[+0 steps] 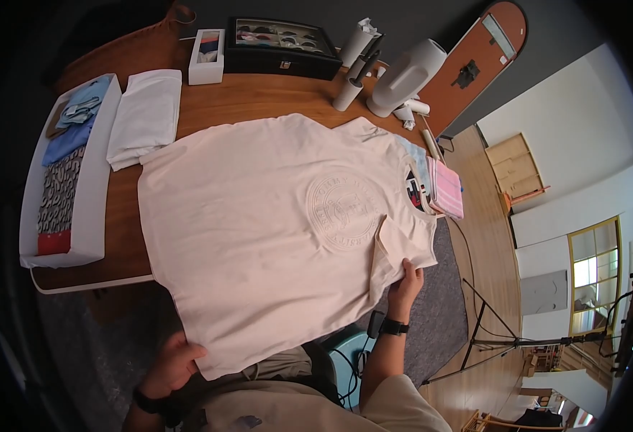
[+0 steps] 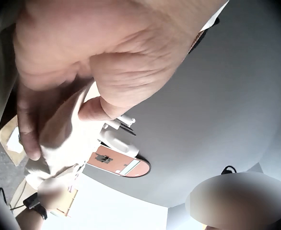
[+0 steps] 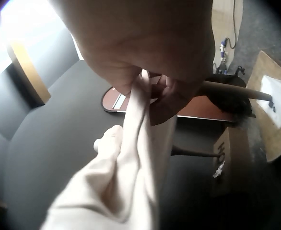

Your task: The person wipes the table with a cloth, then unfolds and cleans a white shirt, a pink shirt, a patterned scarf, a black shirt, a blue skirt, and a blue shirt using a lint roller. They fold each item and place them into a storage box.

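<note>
Watching remotely, I saw the left hand pinch the hem and the right hand grip the sleeve of a pale shirt lying partly over the wooden table, where uneven tugging could have skewed or creased it

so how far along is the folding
Done, it seems: the white garment lies folded beside the white box of clothes. In hand: the cream T-shirt, left hand gripping its hem, right hand near a sleeve. To go: its body is spread out, so most folding seems left.
</note>
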The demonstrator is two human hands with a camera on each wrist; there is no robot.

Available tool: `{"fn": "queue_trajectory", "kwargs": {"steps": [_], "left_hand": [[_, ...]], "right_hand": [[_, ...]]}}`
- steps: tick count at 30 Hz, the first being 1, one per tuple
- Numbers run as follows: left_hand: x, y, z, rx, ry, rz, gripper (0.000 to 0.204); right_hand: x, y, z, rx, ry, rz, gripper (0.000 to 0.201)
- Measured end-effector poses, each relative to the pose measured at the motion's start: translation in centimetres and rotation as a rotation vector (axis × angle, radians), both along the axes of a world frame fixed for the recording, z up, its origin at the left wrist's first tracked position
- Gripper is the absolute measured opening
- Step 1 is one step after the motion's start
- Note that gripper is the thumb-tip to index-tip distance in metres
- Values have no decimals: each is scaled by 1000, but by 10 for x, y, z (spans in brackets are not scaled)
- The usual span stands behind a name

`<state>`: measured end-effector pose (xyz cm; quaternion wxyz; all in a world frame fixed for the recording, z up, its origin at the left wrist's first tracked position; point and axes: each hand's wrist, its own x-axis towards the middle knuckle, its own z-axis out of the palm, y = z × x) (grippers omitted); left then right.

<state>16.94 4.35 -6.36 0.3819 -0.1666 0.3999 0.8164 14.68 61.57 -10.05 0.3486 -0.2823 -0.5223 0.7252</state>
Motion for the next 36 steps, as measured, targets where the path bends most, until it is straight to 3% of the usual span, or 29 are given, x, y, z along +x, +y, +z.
{"fn": "queue_trajectory", "kwargs": {"steps": [6,9,13,15,17,19,21,22,24,26,28,29,30,31,33,34,36], "left_hand": [[-12,-3,18,42,1,7,52],[-11,11,45,-4,36,-43,55],[2,9,39,-32,51,14,62],[7,8,43,-276,159,61,71],[-3,10,77,-367,229,13,68],[-5,6,76,-461,298,-32,66],[-4,-6,42,-188,162,50,48],[-8,-7,49,-191,165,51,48],[-29,-8,69,127,82,294,33],[-55,-15,70,172,137,319,33],[-83,-18,69,216,190,341,34],[-101,-17,69,35,201,331,29],[-114,-17,67,-146,212,322,25],[-123,-22,58,-146,217,328,25],[-140,-37,40,-352,340,62,21],[-141,-27,56,-484,314,90,16],[-147,-33,52,-600,386,60,16]], "right_hand": [[1,11,20,59,-35,-13,41],[1,8,21,51,-59,28,39],[9,5,21,100,-100,-19,44],[11,14,15,119,-120,-39,50],[6,3,34,300,-236,-177,57],[3,0,55,425,-284,-168,67],[-14,-4,82,733,-323,-149,62],[-24,-5,95,730,-320,-148,62],[-52,-3,118,944,-336,-89,48],[-92,29,115,1047,-447,15,24],[-131,14,149,1039,-684,214,26],[-150,20,148,1039,-680,214,26],[-169,32,138,817,-657,352,29],[-180,41,128,594,-628,484,31],[-193,59,106,738,-702,545,30],[-197,53,108,881,-785,603,30],[-185,45,114,992,-758,610,30]]}}
